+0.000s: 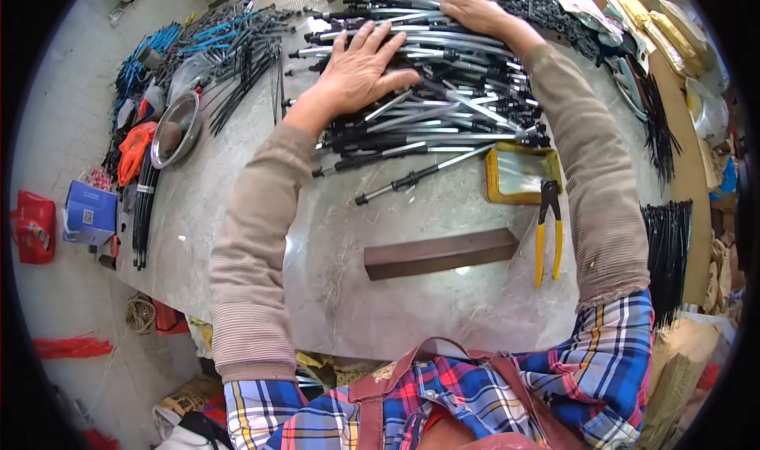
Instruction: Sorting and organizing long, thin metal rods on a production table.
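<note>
A thick pile of silver-and-black telescopic rods (pixel 475 110) lies crosswise over the far middle of the table. My left hand (pixel 356 74) rests on the pile's left part, fingers spread and pointing away from me. At the far edge of the same pile, my right hand (pixel 479 15) lies over the rods with its fingers toward the left. They look laid on the rods rather than wrapped round one, though their tips are partly hidden. One rod (pixel 419 177) sticks out slantwise at the pile's near side.
On the grey table (pixel 332 292) lie a brown bar (pixel 439 254), yellow-handled pliers (pixel 548 232) and a yellow tray (pixel 495 189). At left are a metal bowl (pixel 176 131) and bundled black rods (pixel 144 205). Dark small parts (pixel 530 11) heap up at the far right.
</note>
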The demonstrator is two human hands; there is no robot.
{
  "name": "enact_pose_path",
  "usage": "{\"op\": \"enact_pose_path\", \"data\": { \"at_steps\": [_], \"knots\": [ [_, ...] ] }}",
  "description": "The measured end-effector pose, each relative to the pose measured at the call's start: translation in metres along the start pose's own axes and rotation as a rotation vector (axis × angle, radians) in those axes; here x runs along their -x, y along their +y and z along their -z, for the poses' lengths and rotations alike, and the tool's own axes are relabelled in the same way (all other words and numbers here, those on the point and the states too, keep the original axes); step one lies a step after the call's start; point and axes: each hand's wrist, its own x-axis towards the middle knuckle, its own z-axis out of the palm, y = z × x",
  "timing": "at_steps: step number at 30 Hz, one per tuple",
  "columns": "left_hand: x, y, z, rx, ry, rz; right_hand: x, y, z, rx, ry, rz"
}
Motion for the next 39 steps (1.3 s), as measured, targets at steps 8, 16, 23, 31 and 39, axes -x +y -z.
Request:
{"op": "enact_pose_path", "data": {
  "at_steps": [8, 16, 23, 31, 39],
  "knots": [
    [-0.001, 0.040, 0.031, -0.032, 0.139, -0.102, -0.001, -0.012, 0.049, 0.189, -0.299, -0.114],
    [0.089, 0.085, 0.077, -0.034, 0.050, -0.047, 0.044, -0.172, 0.130, -0.019, -0.460, -0.195],
    [0.101, 0.037, 0.054, -0.083, 0.078, 0.133, 0.099, -0.153, 0.098, 0.080, -0.324, 0.006],
    [0.074, 0.019, 0.040, 0.117, 0.104, 0.446, 0.105, -0.128, 0.075, 0.078, 0.001, 0.070],
    [0.075, 0.008, 0.031, 0.181, 0.118, 0.589, 0.107, -0.135, 0.073, -0.119, -0.160, -0.183]
  ]
}}
